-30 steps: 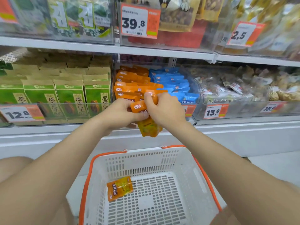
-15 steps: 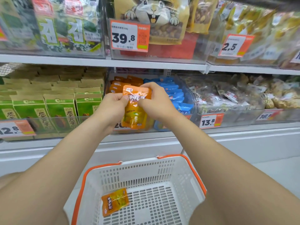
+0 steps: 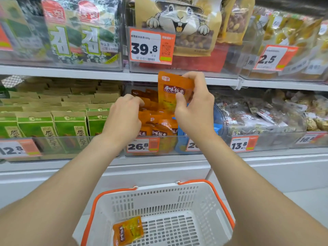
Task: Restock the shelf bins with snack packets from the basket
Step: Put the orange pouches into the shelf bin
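right hand (image 3: 193, 110) pinches 1 orange snack packet (image 3: 170, 89) upright, thumb on its front, just above the clear bin (image 3: 165, 137) of orange packets (image 3: 159, 126). left hand (image 3: 124, 116) reaches among those packets; whether it grips any, cannot tell. 1 loose packet (image 3: 128, 229) lies in the white basket (image 3: 159, 197).

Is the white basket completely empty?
No, one orange packet lies on the bottom of the white basket.

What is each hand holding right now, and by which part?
Right hand holds the upright orange packet by its right edge. Left hand touches the binned orange packets; a grip cannot be told.
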Available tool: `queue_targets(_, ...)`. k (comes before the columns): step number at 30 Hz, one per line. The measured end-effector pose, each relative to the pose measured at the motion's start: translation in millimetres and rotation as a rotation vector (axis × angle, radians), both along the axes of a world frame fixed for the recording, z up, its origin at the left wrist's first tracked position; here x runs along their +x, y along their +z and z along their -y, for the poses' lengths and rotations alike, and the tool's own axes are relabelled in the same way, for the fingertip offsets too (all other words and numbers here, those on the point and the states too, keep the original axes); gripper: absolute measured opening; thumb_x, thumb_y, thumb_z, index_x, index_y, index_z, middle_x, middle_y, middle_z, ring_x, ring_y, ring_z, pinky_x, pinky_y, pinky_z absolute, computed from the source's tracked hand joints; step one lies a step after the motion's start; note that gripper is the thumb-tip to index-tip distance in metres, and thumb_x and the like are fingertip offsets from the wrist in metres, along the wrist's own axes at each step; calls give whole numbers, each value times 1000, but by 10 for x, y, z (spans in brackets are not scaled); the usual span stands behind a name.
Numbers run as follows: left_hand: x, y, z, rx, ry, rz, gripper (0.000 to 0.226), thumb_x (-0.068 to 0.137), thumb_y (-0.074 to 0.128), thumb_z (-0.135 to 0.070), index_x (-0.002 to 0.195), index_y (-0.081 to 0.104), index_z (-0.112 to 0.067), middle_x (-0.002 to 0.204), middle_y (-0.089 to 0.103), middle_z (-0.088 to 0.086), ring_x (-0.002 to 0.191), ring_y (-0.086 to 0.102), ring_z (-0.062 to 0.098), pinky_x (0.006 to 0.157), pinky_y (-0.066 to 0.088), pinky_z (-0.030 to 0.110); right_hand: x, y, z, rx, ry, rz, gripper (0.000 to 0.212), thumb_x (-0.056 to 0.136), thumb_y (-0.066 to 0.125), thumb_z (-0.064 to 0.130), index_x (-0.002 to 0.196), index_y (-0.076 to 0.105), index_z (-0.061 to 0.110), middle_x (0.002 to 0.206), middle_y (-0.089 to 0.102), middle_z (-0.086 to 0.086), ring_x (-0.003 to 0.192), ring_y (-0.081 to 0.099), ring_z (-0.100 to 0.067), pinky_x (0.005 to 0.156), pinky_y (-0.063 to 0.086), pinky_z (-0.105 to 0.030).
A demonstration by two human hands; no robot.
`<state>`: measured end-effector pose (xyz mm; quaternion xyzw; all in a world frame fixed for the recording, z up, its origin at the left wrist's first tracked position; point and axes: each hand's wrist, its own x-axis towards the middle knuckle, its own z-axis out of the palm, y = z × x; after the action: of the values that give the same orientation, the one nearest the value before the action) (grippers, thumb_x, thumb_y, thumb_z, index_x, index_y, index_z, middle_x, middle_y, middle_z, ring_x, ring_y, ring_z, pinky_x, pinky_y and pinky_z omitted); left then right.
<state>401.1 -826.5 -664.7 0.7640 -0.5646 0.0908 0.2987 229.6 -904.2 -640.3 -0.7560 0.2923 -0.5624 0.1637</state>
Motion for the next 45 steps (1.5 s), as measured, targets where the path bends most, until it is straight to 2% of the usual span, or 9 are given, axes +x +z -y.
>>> queue_targets(3, 64, -34, 92, 82, 1, 135, 51, 95, 61, -2, 143, 59, -20, 139, 61, 4, 130, 54, 27, 115, 37, 51, -61, -84, 104, -136, 28, -85, 29, 90, 62, -8, 112, 57, 10, 90, 58, 15, 78, 56, -2, 71, 47, -23)
queue_targets(9, 152, -107, 241, 152, -42, 242, 43, 99, 50, -10, 141, 59, -18, 133, 67, 3, 129, 58, 25, 124, 21, 56, 49, -256, 300, -73, 71, -107, 22, 92, 62, -6, 104, 59, 12, 93, 66, 6, 87, 65, -14, 79, 55, -41)
queue_targets(15, 149, -171, 404, 208, -225, 194, 37, 106, 39, -25, 132, 62, -11, 129, 67, 9, 116, 64, 30, 106, 49, 51, 111, -359, 458, -66, 4, -113, 23, 91, 62, -7, 102, 59, 12, 92, 67, 7, 86, 64, -12, 78, 55, -40)
queue_targets(21, 165, -221, 499, 294, -199, 180, 52, 106, 27, -49, 149, 46, -27, 158, 46, -1, 138, 47, 27, 108, 37, 54, 157, -398, 515, -59, 8, -132, 20, 91, 62, -6, 100, 56, 11, 90, 64, 8, 86, 63, -9, 75, 54, -31)
queue_targets(28, 155, -182, 501, 280, -185, 170, 51, 101, 38, -50, 141, 53, -22, 132, 61, 1, 124, 53, 27, 106, 37, 52, 175, -412, 618, -4, -25, -144, 22, 93, 62, -4, 102, 52, 14, 85, 58, 16, 79, 59, -6, 68, 49, -29)
queue_targets(33, 170, -187, 482, 284, -206, 120, 51, 102, 39, -51, 143, 55, -25, 132, 59, -1, 125, 53, 23, 108, 37, 54, 186, -417, 629, 27, 44, -110, 25, 94, 59, -3, 106, 53, 17, 91, 60, 15, 82, 60, -8, 72, 52, -31)
queue_targets(39, 157, -215, 474, 289, -207, 109, 52, 103, 37, -51, 146, 50, -24, 138, 57, 0, 127, 53, 23, 110, 37, 53, 211, -438, 723, 56, 13, -310, 32, 102, 53, 6, 128, 60, 26, 115, 62, -1, 102, 57, -15, 84, 48, -31)
queue_targets(42, 149, -221, 464, 272, -207, 101, 51, 104, 37, -50, 145, 51, -24, 138, 57, 0, 126, 54, 23, 112, 38, 54, 294, -397, 766, 109, -21, -387, 35, 108, 43, 13, 136, 58, 28, 122, 61, -8, 109, 58, -28, 93, 49, -41)
queue_targets(45, 144, -229, 451, 263, -210, 94, 52, 104, 37, -48, 148, 50, -24, 141, 57, 0, 129, 53, 23, 114, 37, 56, 382, -408, 824, 181, -109, -690, 41, 109, 37, 18, 137, 58, 38, 125, 68, -5, 122, 53, -36, 100, 38, -48)
